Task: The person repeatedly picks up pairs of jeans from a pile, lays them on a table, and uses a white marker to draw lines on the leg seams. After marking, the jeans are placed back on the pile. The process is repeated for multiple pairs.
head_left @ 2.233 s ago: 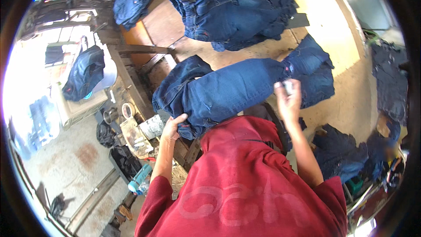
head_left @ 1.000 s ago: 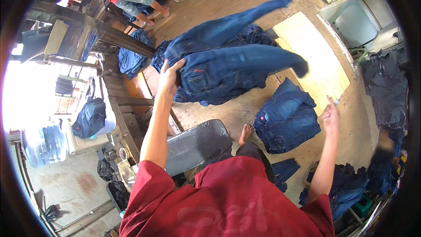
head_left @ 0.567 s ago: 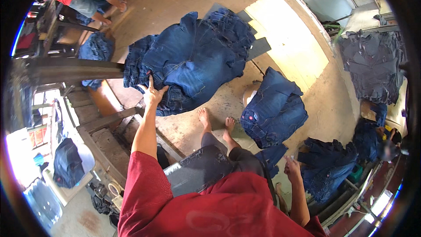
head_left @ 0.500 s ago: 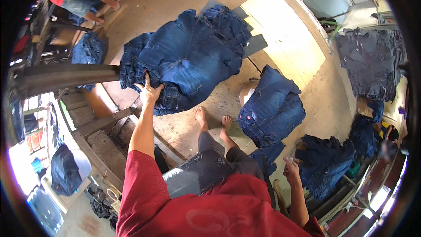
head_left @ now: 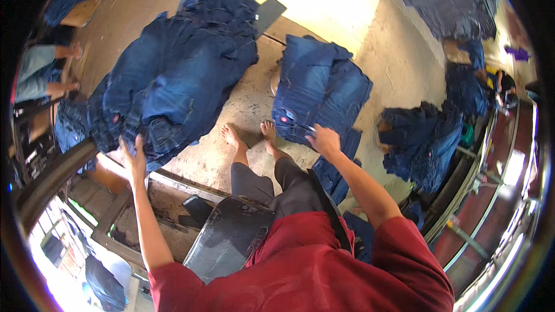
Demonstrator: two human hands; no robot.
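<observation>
Brown floor (head_left: 250, 111), yellow panel (head_left: 324, 1), dark flat piece (head_left: 270, 15), large jeans pile (head_left: 180, 75)

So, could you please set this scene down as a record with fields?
Left hand: at the near edge of the larger jeans pile
Right hand: at the waistband end of the smaller jeans pile, gripping a pale item, too small to identify
Bare feet: on the floor between the piles
Upper right: dark grey garments
Left edge: another person's legs

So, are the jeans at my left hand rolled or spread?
Spread: the jeans lie broadly across a pile, left hand at their edge.
</observation>
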